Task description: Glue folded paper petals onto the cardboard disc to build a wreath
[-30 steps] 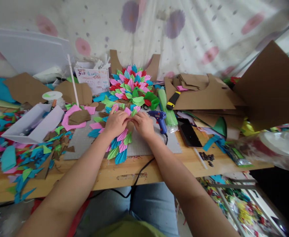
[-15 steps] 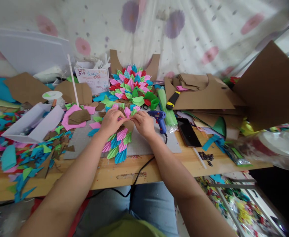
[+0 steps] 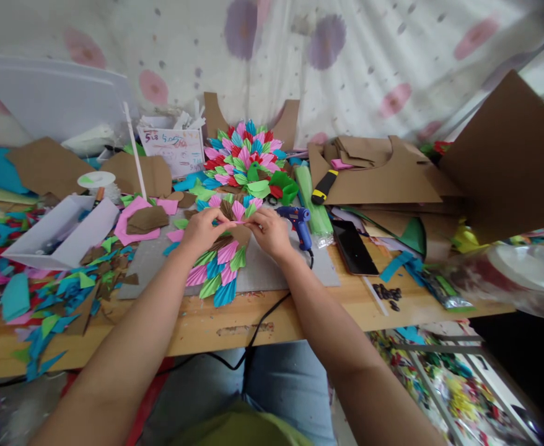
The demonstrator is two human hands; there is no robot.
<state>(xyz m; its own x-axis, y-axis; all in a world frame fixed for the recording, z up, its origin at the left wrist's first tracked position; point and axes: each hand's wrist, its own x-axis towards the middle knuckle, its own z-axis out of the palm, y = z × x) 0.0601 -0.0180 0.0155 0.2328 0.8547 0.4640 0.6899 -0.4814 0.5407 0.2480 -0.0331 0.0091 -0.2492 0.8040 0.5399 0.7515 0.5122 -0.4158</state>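
Between my hands is a pink pleated paper petal [image 3: 238, 212], its lower end pinched by the fingers of both. My left hand [image 3: 206, 228] is closed at the fingertips on its left side. From the right, my right hand [image 3: 268, 230] grips the same end. Beneath them lies a cardboard piece [image 3: 241, 234] partly covered with pleated petals; a cluster of pink, green and blue petals [image 3: 220, 272] hangs over its near end. A blue glue gun [image 3: 301, 226] rests just right of my right hand. The grey board [image 3: 272, 272] lies under the work.
Behind stands a cardboard form covered in colourful petals [image 3: 246, 152]. A white open box [image 3: 62, 235] and paper scraps [image 3: 74, 291] fill the left. On the right are a phone [image 3: 354, 248], a yellow-black cutter [image 3: 324, 187] and stacked cardboard [image 3: 378, 179]. A black cord [image 3: 258, 331] crosses the front edge.
Both hands still pinch the pink petal in nearly the same place. My left hand has shifted slightly left with its fingers a little lifted, and the near petals sit slightly further left.
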